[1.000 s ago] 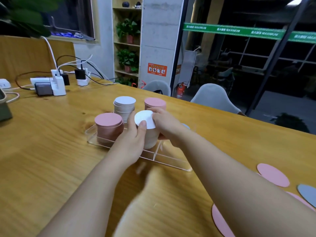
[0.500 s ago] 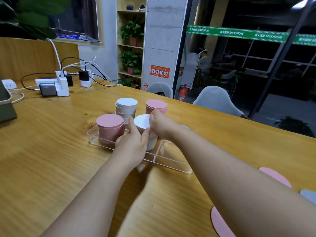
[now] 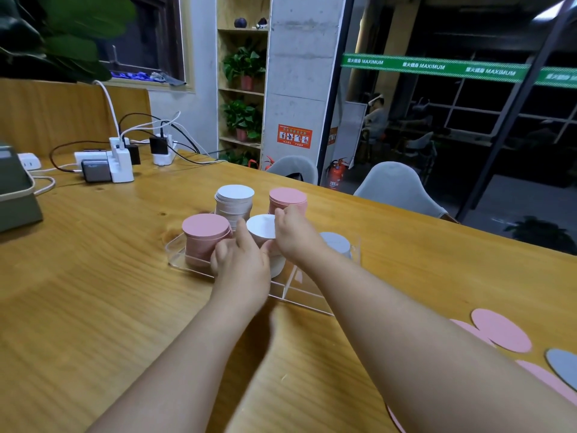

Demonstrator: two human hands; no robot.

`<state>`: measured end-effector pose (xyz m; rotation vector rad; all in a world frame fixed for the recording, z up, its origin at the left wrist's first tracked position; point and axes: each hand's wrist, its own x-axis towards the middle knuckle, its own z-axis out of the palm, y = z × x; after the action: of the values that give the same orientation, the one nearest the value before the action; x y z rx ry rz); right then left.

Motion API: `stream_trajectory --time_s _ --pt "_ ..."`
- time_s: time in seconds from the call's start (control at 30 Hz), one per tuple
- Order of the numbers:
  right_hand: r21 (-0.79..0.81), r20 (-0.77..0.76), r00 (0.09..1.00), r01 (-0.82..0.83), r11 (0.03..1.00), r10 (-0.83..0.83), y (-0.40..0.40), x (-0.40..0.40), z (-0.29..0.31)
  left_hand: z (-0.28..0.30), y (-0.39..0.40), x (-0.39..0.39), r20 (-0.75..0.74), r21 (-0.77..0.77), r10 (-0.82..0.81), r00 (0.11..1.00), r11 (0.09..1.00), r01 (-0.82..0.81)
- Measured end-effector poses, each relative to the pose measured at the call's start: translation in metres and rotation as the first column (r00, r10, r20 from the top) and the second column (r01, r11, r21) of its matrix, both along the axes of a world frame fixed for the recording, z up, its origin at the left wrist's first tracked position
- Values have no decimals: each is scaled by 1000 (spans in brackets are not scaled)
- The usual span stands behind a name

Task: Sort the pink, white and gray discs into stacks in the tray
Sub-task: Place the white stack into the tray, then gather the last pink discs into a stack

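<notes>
A clear tray (image 3: 175, 256) on the wooden table holds several disc stacks. A pink stack (image 3: 204, 237) stands front left, a white stack (image 3: 234, 201) back left, a pink stack (image 3: 288, 200) back middle, a gray stack (image 3: 335, 242) at the right. The front middle white stack (image 3: 261, 226) sits between both hands. My left hand (image 3: 242, 264) wraps its near side, fingers curled round it. My right hand (image 3: 295, 232) grips its right edge at the top. Loose pink discs (image 3: 499, 329) and a gray disc (image 3: 563, 365) lie at the right.
Power strips, chargers and cables (image 3: 118, 160) lie at the table's far left. A gray-green box (image 3: 15, 195) stands at the left edge. Two gray chairs (image 3: 396, 185) stand behind the far table edge.
Both hands stay on the front white stack; the left hand has slid lower down its side and the fingers closed in. The camera view shifted slightly.
</notes>
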<state>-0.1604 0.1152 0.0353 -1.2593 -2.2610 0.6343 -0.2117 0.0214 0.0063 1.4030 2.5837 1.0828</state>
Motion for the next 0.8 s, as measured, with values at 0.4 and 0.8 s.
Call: stream_trajectory --time_s 0.4,0.8 --pt "269 -465 885 134 954 7 -66 115 -12 -4 -18 29 25 374 -164 986 917 143" --pt "434 -105 992 103 895 -64 -129 295 -36 -26 -62 124 -74 -51 -757 650 653 755"
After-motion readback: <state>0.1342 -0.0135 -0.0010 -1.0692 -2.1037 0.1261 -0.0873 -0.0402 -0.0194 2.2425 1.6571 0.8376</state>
